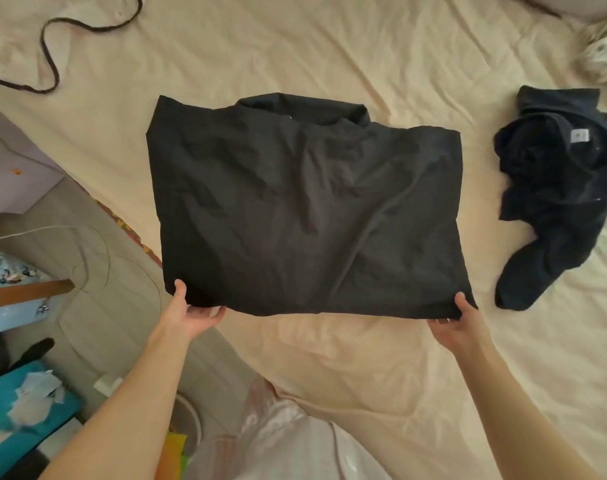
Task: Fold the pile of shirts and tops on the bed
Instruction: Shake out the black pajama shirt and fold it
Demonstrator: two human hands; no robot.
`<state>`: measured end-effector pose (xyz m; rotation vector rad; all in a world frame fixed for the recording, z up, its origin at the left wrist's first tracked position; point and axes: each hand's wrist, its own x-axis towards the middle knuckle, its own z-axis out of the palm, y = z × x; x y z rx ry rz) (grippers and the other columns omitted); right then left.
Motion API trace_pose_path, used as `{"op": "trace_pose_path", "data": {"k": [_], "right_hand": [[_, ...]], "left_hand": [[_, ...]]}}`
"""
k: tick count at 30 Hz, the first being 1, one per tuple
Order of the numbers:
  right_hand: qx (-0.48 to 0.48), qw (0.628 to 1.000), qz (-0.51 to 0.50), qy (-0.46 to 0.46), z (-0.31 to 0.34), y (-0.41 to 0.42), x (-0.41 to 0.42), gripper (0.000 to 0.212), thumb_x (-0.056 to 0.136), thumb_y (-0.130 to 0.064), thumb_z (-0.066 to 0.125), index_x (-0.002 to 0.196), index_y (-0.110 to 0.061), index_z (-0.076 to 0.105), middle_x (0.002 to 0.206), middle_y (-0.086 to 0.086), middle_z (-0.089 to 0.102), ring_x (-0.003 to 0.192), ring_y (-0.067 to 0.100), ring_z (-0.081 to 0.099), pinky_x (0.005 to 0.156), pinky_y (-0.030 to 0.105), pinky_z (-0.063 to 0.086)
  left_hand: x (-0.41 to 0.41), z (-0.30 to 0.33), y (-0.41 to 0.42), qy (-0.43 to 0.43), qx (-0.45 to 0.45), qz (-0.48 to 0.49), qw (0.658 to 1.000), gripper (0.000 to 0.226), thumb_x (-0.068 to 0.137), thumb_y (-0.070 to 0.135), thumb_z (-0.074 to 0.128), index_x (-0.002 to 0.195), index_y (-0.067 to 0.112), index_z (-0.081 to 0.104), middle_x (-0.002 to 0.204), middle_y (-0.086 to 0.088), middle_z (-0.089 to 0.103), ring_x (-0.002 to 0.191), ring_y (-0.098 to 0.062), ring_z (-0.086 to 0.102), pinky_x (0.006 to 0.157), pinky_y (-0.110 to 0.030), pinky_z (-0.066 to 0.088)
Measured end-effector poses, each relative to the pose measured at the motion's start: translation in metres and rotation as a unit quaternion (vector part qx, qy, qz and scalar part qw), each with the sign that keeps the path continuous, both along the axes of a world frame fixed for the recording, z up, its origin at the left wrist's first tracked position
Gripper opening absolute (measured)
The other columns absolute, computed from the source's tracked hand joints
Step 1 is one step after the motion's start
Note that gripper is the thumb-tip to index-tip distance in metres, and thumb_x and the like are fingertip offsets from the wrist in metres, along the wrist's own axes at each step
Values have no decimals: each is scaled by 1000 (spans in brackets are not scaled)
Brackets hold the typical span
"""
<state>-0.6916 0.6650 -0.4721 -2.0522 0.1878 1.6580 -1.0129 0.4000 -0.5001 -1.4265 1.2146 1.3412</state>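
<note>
Two bare forearms are stretched forward from the bottom edge of the view, spread apart, over the near side of the bed (330, 358). The left hand (194, 313) is turned palm up under the near left corner of a black shirt (305, 209); its thumb is laid on top of the cloth and its fingers are curled beneath, so the corner is pinched. The right hand (463, 323) is set the same way at the near right corner, thumb on top, fingers tucked under the hem. The near edge of the shirt is held just above the cream sheet, while the rest is spread flat, sleeves folded in, collar at the far side. Well to the right of it, a crumpled dark top (555, 188) is left in a heap on the sheet, one sleeve trailing toward the near side. Farther off, at the far left, a dark cord (49, 53) is looped across the bed.
</note>
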Motion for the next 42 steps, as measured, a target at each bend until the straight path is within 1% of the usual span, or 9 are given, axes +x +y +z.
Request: {"op": "trace_pose_path", "data": {"k": [19,22,24,26,28,32,35,38,42], "right_hand": [[-12,990,84,-116,21,-14,0,45,96,-30,53,138,-17,41,141,4,48,128,29,47,98,39,46],[22,930,248,-271,31,-34,-4,53,97,-29,49,144,-13,30,147,9,39,132,33,41,105,43,39],[146,811,431,-367,40,-52,-2,51,97,-29,44,144,-12,32,147,9,37,134,33,37,107,43,35],[276,647,619,-350,38,-72,4,49,97,-30,43,144,-14,36,150,5,34,139,26,30,111,38,29],[307,581,711,-250,36,-88,1,48,99,-29,43,145,-18,36,152,-1,30,141,16,25,114,31,23],[209,793,570,-49,45,-88,-14,44,101,-39,36,140,-21,43,139,-4,49,129,14,45,109,30,33],[154,932,285,163,54,-62,-1,50,100,-48,30,134,-14,46,128,7,59,117,22,56,101,40,44],[158,950,121,239,60,-30,24,54,99,-51,30,132,-11,44,124,10,59,115,28,57,101,45,43],[112,958,220,144,41,-4,40,64,96,-48,43,146,-12,28,138,10,46,122,31,49,101,44,43]], "left_hand": [[18,33,-25,226,-88,-37,969,43,94,23,55,135,11,45,134,-9,52,113,-27,55,96,-43,48],[32,58,-11,307,-129,-75,940,38,95,18,54,132,14,45,126,-4,54,105,-20,56,90,-36,51],[44,78,3,372,-161,-125,906,35,96,18,53,129,18,43,122,2,52,104,-15,55,89,-31,50],[56,97,20,439,-182,-187,860,38,96,21,51,131,15,40,121,5,50,106,-10,52,88,-22,47],[71,113,42,510,-184,-260,799,37,97,22,50,130,10,39,113,8,49,102,-5,50,81,-10,42],[114,140,104,628,-82,-391,668,19,95,14,53,109,4,47,94,16,51,82,5,49,73,-1,38],[158,138,151,647,63,-531,543,10,92,8,55,101,9,51,116,5,58,114,2,49,91,-7,39],[202,114,183,559,166,-715,386,26,93,7,51,119,10,53,143,-2,45,134,-12,36,107,-21,30],[227,75,170,562,131,-794,193,42,85,3,62,125,10,55,142,-6,46,139,-24,32,113,-45,25]]}}
